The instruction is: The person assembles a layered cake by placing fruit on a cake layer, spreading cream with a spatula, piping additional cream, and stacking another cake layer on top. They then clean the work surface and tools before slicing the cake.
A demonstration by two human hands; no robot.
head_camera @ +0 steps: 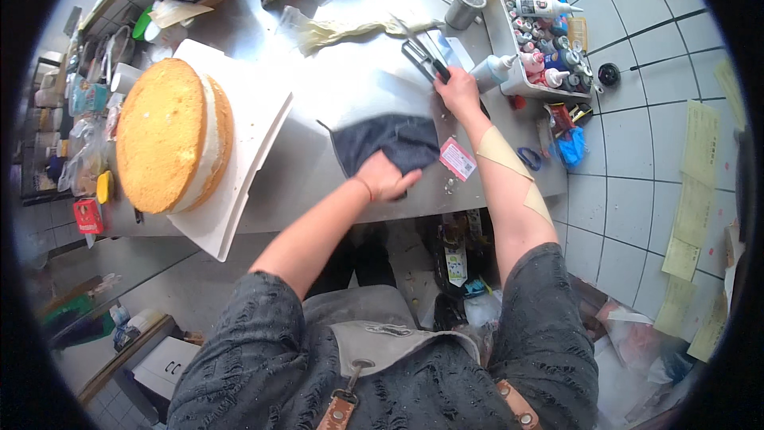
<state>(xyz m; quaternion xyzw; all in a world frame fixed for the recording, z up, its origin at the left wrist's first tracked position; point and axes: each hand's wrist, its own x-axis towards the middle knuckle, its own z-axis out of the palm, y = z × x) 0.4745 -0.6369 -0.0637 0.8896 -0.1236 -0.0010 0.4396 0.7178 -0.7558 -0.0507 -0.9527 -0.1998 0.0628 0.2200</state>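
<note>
My left hand (382,178) is on a dark grey cloth (394,143) spread on the steel table (298,191), its fingers closed over the cloth's near part and blurred. Farther right, my right hand (459,92) grips slim metal tools with dark handles (425,60); a narrow blade points up and left, and their exact kinds cannot be told. On the left, a round sponge cake (161,137) with a pale filling between layers sits on a white board (239,173). A pink-edged printed card (458,159) lies just right of the cloth.
A white bin of small bottles (507,36) stands at the right by the tiled wall (632,149). Near it are a squeeze bottle (492,71) and a metal shaker (465,7). Crumpled pale plastic (352,30) lies at the back. The white board overhangs the table's front edge.
</note>
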